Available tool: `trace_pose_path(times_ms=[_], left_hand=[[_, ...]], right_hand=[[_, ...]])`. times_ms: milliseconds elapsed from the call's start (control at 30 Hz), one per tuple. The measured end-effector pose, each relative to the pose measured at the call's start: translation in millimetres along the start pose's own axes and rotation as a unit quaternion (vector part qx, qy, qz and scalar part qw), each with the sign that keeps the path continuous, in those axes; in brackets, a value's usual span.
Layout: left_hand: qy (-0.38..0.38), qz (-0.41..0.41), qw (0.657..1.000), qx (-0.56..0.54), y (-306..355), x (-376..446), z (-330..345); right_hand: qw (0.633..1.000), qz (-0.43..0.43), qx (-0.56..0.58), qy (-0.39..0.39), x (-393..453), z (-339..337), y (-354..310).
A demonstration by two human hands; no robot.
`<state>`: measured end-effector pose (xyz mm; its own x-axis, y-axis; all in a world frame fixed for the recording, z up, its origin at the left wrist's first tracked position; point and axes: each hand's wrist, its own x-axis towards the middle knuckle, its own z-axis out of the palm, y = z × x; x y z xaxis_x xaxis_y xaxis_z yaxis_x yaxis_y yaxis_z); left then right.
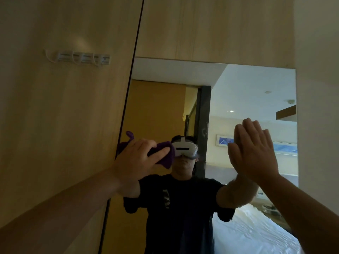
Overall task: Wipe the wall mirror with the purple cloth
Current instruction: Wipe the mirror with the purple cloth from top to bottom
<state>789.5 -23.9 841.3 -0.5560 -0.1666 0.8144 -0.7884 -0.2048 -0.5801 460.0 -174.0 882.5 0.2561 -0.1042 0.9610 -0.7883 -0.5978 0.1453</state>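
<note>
The left hand is closed around a bunched purple cloth, thumb laid across its front, and presses the cloth against the glass of the frameless rectangular wall mirror near the mirror's left edge. A loose tail of the cloth sticks up above the knuckles (its end curls over just beside the dark seam where the mirror meets the neighbouring panel). The right hand holds nothing: it is spread flat, fingers together and pointing upward, palm laid against the mirror towards its right side, well apart from the cloth. Both bare forearms reach in from the bottom corners of the view. The mirror is set into a light wood-grain wall panel, which continues above it. On the wooden panel to the left hangs a row of small pale wall hooks, higher than the hands. The glass reflects a person in a dark T-shirt wearing a white headset, with a white bed behind them.
</note>
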Motion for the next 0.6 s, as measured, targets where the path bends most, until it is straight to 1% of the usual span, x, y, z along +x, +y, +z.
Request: trace_pose_path(times_ms=[67,133,200,267,400,467,567,600], left_hand=[[-0.003,-0.021,1.0,-0.014,-8.4,28.3,-3.8],[0.015,-0.047,0.999,-0.014,-19.8,69.8,-11.8],[0.024,-0.071,0.997,0.007,-32.1,117.6,-18.9],[0.016,-0.088,0.996,0.029,-44.2,165.4,-22.0],[-0.026,-0.097,0.993,0.056,-57.8,248.3,-23.5],[-0.04,-0.092,0.994,0.045,-59.9,275.1,-20.4],[-0.102,-0.088,0.991,0.009,-49.3,277.4,-4.4],[-0.109,-0.082,0.991,0.009,-41.9,269.2,2.6]], right_hand=[[1.0,0.002,-0.013,0.006,-2.9,6.9,2.8],[1.0,0.005,-0.017,0.012,-2.9,9.5,4.3],[1.0,0.001,-0.016,0.017,-3.1,10.1,5.7],[1.0,-0.004,-0.015,0.024,-3.2,11.1,7.3],[0.999,-0.007,-0.012,0.036,-3.5,14.4,10.1],[0.999,-0.009,-0.011,0.043,-4.2,15.2,11.7],[0.998,-0.018,-0.006,0.054,-4.1,15.4,11.4],[0.998,-0.019,-0.004,0.056,-4.2,15.4,11.5]])
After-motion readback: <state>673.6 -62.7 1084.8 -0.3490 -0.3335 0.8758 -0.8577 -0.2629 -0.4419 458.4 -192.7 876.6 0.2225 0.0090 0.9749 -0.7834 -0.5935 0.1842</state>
